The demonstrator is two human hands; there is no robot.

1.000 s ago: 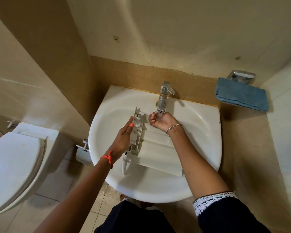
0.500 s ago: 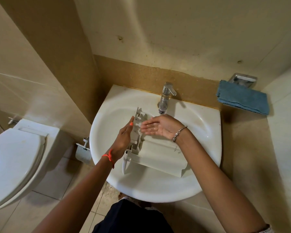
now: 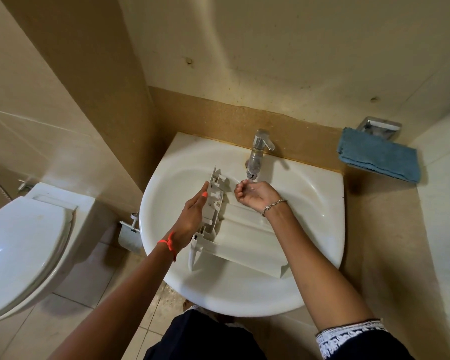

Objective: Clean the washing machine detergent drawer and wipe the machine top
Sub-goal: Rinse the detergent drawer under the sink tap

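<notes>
Step in hand: rinsing of the detergent drawer (image 3: 244, 242) at the sink (image 3: 244, 297). The machine top is not in view, and wiping it is judged still to come.

Location: the drawer lies in the basin, centre to 9 o'clock, below the tap (image 3: 257, 154), which stands at the basin's 12 o'clock.

Left hand (image 3: 192, 216): flat, fingers straight, pressed against the drawer's ribbed end plate and steadying it.

Right hand (image 3: 255, 194): cupped directly under the spout, fingers curled, holding no object. It appears to be catching water.

Orientation: the long axis runs from about 10 o'clock to 4 o'clock. The end plate, apparently the front panel, stands on edge facing 9 o'clock. The body trails towards 4 o'clock, its ridged face up. The compartments cannot be seen.

Next move, as judged: carry the water onto the body and rub, with the left hand bracing.

A blue cloth (image 3: 379, 158) lies at the sink's 2 o'clock.
</notes>
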